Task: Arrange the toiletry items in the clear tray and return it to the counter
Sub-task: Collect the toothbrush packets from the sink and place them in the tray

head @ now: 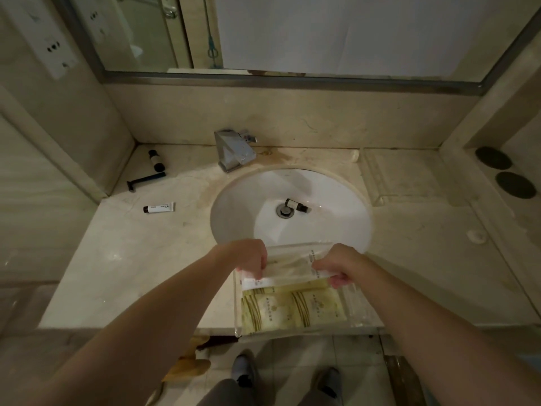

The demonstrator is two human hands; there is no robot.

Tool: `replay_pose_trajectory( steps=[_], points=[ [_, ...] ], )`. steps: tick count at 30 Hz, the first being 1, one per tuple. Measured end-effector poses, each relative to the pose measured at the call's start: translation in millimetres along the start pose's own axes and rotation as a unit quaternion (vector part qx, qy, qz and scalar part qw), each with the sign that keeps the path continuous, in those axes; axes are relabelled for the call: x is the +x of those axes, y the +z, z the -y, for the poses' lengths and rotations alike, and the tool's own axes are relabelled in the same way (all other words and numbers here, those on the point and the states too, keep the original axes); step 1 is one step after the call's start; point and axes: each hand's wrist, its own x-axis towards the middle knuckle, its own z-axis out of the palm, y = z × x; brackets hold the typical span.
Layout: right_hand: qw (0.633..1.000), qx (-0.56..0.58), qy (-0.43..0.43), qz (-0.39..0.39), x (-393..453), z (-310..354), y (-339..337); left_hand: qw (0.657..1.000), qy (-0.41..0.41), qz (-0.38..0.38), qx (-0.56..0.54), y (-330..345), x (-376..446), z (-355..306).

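Observation:
A clear tray (361, 317) rests on the counter's front edge, below the sink, partly overhanging it. Pale yellow sachets (278, 310) lie flat inside. My left hand (253, 257) and my right hand (336, 266) each pinch an end of a long white packet (288, 278) over the tray's far half. A white tube with a black cap (159, 208), a black razor (145, 180) and a small dark bottle (155, 161) lie on the counter at the left. Another small bottle (296, 205) lies in the sink (330, 189) by the drain.
A chrome faucet (234, 149) stands behind the basin. A second clear tray (404, 177) sits on the counter at the right, by two dark round pads (505, 172). A mirror spans the wall above. My feet and yellow cloth are on the floor below.

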Motion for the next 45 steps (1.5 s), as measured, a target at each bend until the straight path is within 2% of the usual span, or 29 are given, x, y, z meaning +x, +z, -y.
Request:
replay_pose_trajectory(
  steps=[3,6,10,13,16,18,20,26,32,38,45],
  points=[
    [0.994,-0.106,-0.026,-0.028,-5,3,6,0.999,0.003,-0.031,0.038,1,-1,-7],
    [0.984,-0.16,-0.048,-0.056,-5,4,9,0.997,-0.009,-0.038,0.07,2,3,-8],
    [0.956,-0.25,-0.07,-0.138,-2,7,4,0.993,-0.039,-0.067,0.089,0,4,-8],
    [0.936,-0.301,-0.093,-0.158,-4,12,1,0.99,-0.074,-0.083,0.089,-4,0,-10],
    [0.949,-0.26,-0.146,-0.105,-2,19,7,0.991,-0.098,-0.065,0.061,-5,-1,-10],
    [0.964,-0.209,-0.161,-0.041,0,21,15,0.992,-0.098,-0.054,0.06,-6,-2,-10],
    [0.965,-0.199,-0.171,-0.018,1,23,21,0.991,-0.099,-0.049,0.072,-6,-3,-12],
    [0.957,-0.242,-0.156,-0.017,3,32,22,0.986,-0.12,-0.079,0.08,-10,-2,-8],
    [0.943,-0.284,-0.169,-0.047,0,54,20,0.987,-0.126,-0.1,0.001,-14,1,5],
    [0.943,-0.243,-0.219,-0.058,3,80,27,0.966,-0.155,-0.184,-0.096,-28,2,35],
    [0.946,-0.174,-0.268,-0.059,5,103,38,0.941,-0.197,-0.24,-0.138,-30,-1,62]
  ],
)
